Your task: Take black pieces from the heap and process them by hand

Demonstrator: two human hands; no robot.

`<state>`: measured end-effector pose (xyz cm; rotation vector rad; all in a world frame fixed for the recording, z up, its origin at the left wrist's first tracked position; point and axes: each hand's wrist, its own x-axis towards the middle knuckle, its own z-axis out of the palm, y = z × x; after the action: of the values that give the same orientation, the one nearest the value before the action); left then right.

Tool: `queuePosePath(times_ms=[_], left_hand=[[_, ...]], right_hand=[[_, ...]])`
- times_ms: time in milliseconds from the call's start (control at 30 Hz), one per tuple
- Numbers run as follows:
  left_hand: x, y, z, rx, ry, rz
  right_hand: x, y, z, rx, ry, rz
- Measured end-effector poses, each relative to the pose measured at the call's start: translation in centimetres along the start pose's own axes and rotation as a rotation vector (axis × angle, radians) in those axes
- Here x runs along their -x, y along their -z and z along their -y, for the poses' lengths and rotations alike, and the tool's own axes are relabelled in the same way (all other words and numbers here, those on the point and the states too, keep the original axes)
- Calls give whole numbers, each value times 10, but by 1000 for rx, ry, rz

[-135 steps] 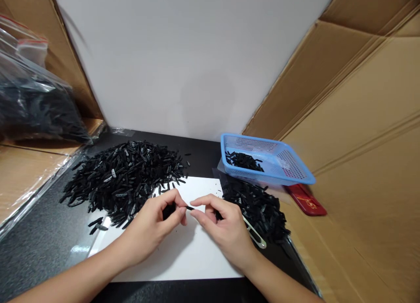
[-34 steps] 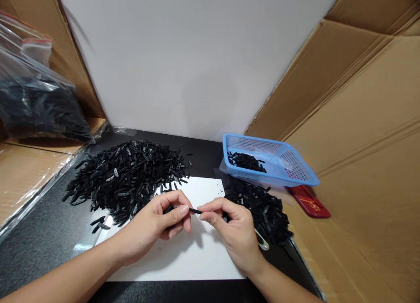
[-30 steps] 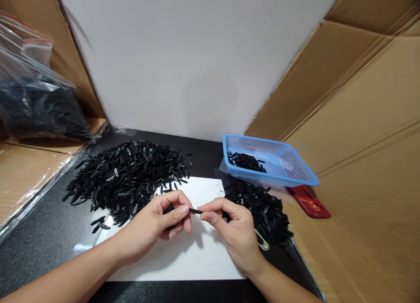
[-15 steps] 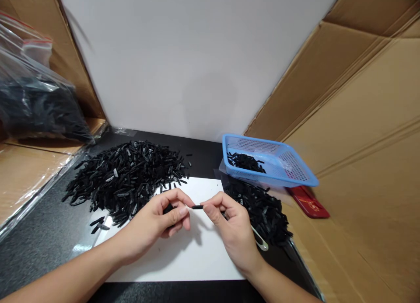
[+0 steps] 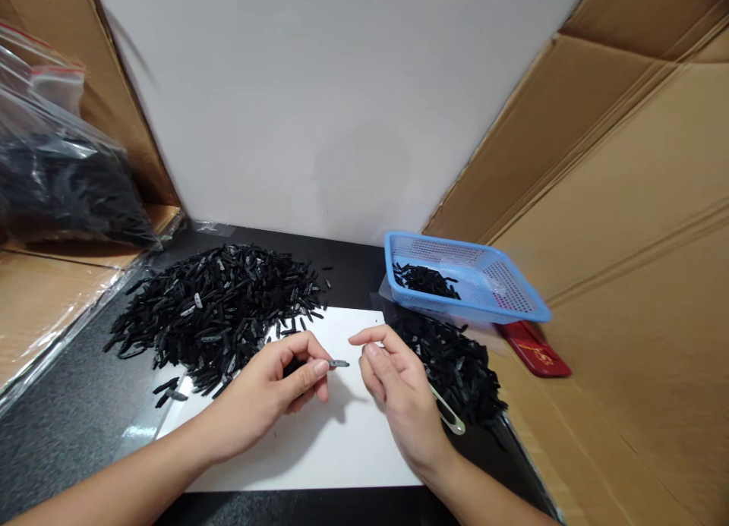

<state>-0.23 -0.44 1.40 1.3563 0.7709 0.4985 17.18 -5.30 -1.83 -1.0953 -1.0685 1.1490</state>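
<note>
My left hand (image 5: 267,393) pinches a small black plastic piece (image 5: 339,363) between thumb and forefinger over the white sheet (image 5: 336,450). More dark pieces show inside its curled fingers. My right hand (image 5: 399,393) hovers just right of the piece with its fingers apart, not touching it. A large heap of black pieces (image 5: 216,310) lies to the left of my hands. A smaller heap (image 5: 456,366) lies to the right. Metal tweezers (image 5: 449,418) stick out from under my right hand.
A blue perforated basket (image 5: 512,310) with a few black pieces stands at the back right, beside a red flat object (image 5: 535,351). A clear bag of black parts (image 5: 62,184) sits on cardboard at the left. Cardboard walls enclose both sides; a white board closes the back.
My right hand has let go of the black piece and drawn back slightly, with its fingers spread. The left hand keeps the piece pinched and has barely moved.
</note>
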Motion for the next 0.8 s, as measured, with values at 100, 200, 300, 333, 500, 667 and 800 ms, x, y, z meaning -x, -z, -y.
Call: queuePosePath(times_ms=[100, 200, 300, 333, 500, 667, 800], left_hand=[[1, 0, 0, -24, -9, -4], [1, -1, 1, -33, -25, -3], [1, -1, 0, -32, -36, -9], [1, -1, 0, -30, -36, -13], [1, 0, -2, -47, -34, -29], [1, -2, -4, 166, 104, -78], [1, -2, -6, 465, 231, -142]], right_hand=[[2, 1, 2, 68, 27, 72], [5, 1, 4, 196, 65, 153], [6, 1, 4, 265, 107, 164], [6, 1, 3, 277, 119, 155], [4, 0, 1, 339, 136, 94], [-2, -2, 5, 94, -27, 19], [-10, 0, 5, -346, -231, 20]])
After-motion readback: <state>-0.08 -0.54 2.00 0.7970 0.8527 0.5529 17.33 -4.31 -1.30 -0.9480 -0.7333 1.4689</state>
